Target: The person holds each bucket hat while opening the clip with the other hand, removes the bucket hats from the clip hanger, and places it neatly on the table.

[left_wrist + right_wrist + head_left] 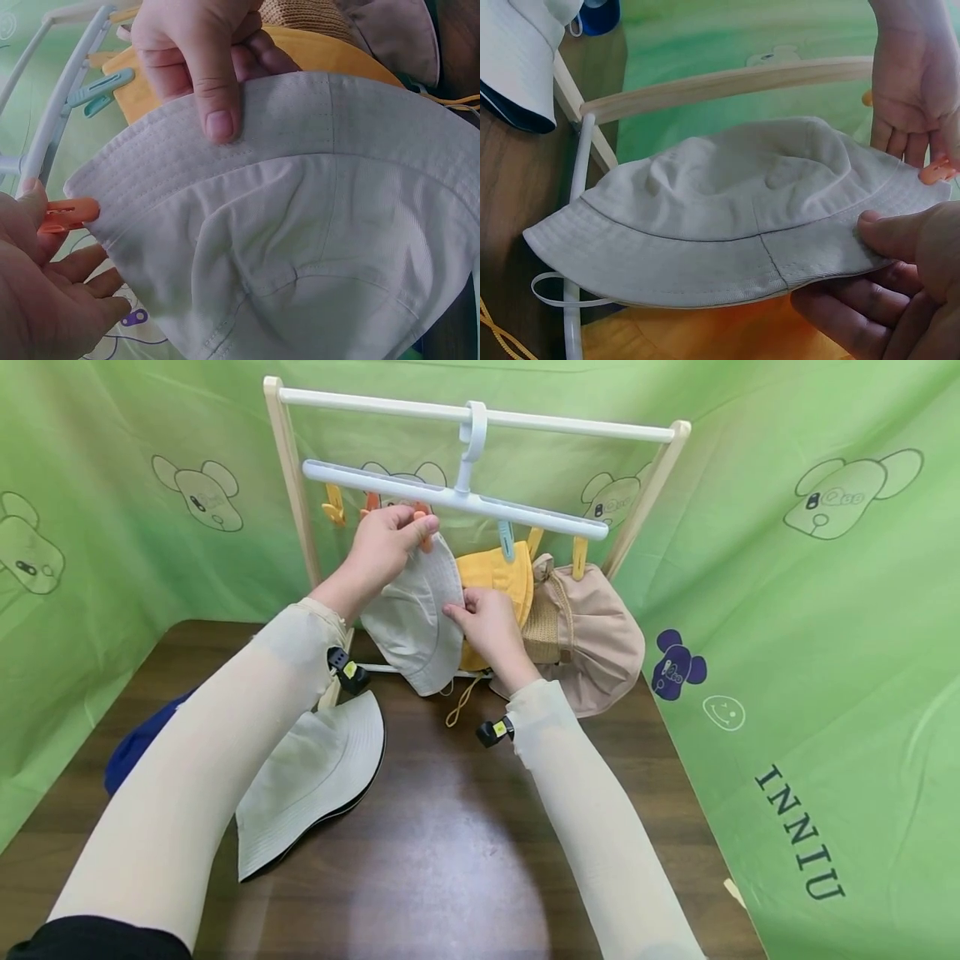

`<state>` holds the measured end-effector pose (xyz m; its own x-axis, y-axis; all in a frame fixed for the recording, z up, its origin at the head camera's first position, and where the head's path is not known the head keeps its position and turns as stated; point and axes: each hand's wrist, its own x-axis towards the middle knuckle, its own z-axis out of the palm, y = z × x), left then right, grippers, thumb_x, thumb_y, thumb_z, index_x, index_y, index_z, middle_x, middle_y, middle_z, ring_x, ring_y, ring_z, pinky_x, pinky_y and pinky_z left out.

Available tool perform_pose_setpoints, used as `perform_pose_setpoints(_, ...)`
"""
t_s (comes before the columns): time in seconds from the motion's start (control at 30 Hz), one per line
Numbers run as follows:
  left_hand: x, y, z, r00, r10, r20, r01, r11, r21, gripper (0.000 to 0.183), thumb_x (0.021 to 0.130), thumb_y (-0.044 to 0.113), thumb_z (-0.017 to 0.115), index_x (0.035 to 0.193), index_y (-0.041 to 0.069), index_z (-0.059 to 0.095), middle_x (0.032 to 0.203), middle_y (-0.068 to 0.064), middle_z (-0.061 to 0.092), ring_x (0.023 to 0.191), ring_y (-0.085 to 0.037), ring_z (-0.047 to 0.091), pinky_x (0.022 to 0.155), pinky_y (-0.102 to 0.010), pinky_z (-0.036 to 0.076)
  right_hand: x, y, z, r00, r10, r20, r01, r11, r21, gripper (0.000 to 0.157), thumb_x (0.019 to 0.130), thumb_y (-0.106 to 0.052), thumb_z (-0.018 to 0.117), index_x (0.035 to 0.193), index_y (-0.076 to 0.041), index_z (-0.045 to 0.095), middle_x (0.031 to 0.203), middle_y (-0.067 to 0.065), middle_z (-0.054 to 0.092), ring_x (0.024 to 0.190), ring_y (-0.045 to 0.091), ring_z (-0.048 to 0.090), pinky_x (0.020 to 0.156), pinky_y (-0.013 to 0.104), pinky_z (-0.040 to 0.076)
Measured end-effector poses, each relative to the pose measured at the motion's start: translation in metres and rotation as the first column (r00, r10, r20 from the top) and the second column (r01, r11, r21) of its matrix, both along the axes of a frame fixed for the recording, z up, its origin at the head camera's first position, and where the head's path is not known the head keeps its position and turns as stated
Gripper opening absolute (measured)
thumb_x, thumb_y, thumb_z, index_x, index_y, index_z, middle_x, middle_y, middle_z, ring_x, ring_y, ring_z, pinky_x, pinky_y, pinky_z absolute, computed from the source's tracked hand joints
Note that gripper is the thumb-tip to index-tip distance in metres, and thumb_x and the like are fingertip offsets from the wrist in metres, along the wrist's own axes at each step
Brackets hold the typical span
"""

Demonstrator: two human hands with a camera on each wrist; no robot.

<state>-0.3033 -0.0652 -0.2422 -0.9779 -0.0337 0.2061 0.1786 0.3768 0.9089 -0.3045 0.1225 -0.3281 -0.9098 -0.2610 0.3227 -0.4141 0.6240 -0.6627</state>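
Enclosing the left, far and right sides, a green printed cloth [840,635] stands around a dark wooden surface [450,843]. On the far part of that surface rises a wood-and-white rack [360,400], and a pale blue hanger [420,491] hooks over its top rail. Below the hanger's right end is a pinkish-beige hat [603,635] with a woven band; nearer and to the left, a pale hat with a dark underside [322,768] lies on the surface. The white hat [420,618] is at the rack, below the hanger's left half, overlapping the yellow hat [491,568] to its right. Farther left, a blue item [135,752] is partly hidden by the left sleeve [195,777]. The right hand [491,627] pinches the white hat's brim, thumb on one face and fingers behind. The left hand [382,552], farther and to the left, pinches an orange clip [426,537] between thumb and fingers, its end at the brim's edge. A blue clip [507,541] hangs above the yellow hat.
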Motion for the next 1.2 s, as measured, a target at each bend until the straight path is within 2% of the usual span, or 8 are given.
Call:
perform_pose_setpoints(0.2,-0.002,-0.001,0.002,1.000,0.013,-0.022,-0.013,1.000,-0.025,0.030,0.101,0.040,0.063,0.085,0.015,0.066,0.085,-0.001,0.056,0.077,-0.012,0.041,0.068,-0.027,0.032,0.002,0.004,-0.003,1.000,-0.018,-0.014,0.018,1.000,0.005,0.022,0.097,-0.027,0.073,0.088,-0.008,0.073,0.060,-0.002,0.053,0.053,0.012,0.044,0.049,0.026,0.035)
perform_pose_setpoints(0.53,-0.001,0.000,0.004,1.000,0.002,-0.023,-0.002,1.000,-0.013,0.030,0.101,0.040,0.064,0.096,0.011,0.069,0.086,0.005,0.058,0.083,-0.011,0.044,0.071,-0.027,0.033,0.004,0.009,-0.002,0.999,-0.025,-0.021,0.026,0.999,0.019,0.021,0.098,-0.030,0.072,0.096,-0.010,0.075,0.069,0.001,0.065,0.056,0.013,0.047,0.051,0.028,0.037)
perform_pose_setpoints(0.77,0.001,0.000,0.005,1.000,0.001,0.003,-0.001,1.000,-0.019,0.024,0.101,0.040,0.063,0.091,0.019,0.065,0.092,0.004,0.058,0.090,-0.011,0.046,0.077,-0.027,0.035,0.010,0.014,-0.001,0.998,-0.040,-0.048,0.042,0.998,0.038,0.020,0.098,-0.030,0.072,0.091,-0.012,0.072,0.066,0.001,0.062,0.057,0.015,0.046,0.052,0.030,0.037)
perform_pose_setpoints(0.9,0.001,0.000,0.005,1.000,0.000,0.010,0.000,1.000,-0.029,0.024,0.101,0.042,0.063,0.091,0.020,0.066,0.096,0.004,0.061,0.097,-0.011,0.048,0.083,-0.027,0.037,0.013,0.018,-0.001,0.996,-0.048,-0.076,0.052,0.997,0.058,0.020,0.097,-0.029,0.072,0.088,-0.011,0.072,0.067,0.002,0.062,0.059,0.016,0.048,0.054,0.030,0.038)
perform_pose_setpoints(1.07,0.001,-0.001,0.005,1.000,0.000,0.005,0.000,1.000,-0.031,0.023,0.101,0.039,0.063,0.093,0.018,0.067,0.093,0.004,0.060,0.096,-0.012,0.048,0.082,-0.027,0.037,0.015,0.020,0.001,0.993,-0.057,-0.108,0.067,0.994,0.086,0.020,0.097,-0.031,0.072,0.093,-0.013,0.074,0.073,0.000,0.068,0.061,0.016,0.051,0.055,0.031,0.040)
perform_pose_setpoints(1.2,0.001,-0.002,0.005,1.000,-0.010,0.006,0.010,0.999,-0.035,0.029,0.102,0.039,0.063,0.099,0.011,0.067,0.093,0.004,0.059,0.093,-0.013,0.046,0.078,-0.028,0.036,0.017,0.021,0.002,0.989,-0.065,-0.130,0.079,0.992,0.103,0.019,0.097,-0.033,0.073,0.095,-0.014,0.076,0.075,-0.001,0.070,0.062,0.016,0.053,0.056,0.032,0.041)
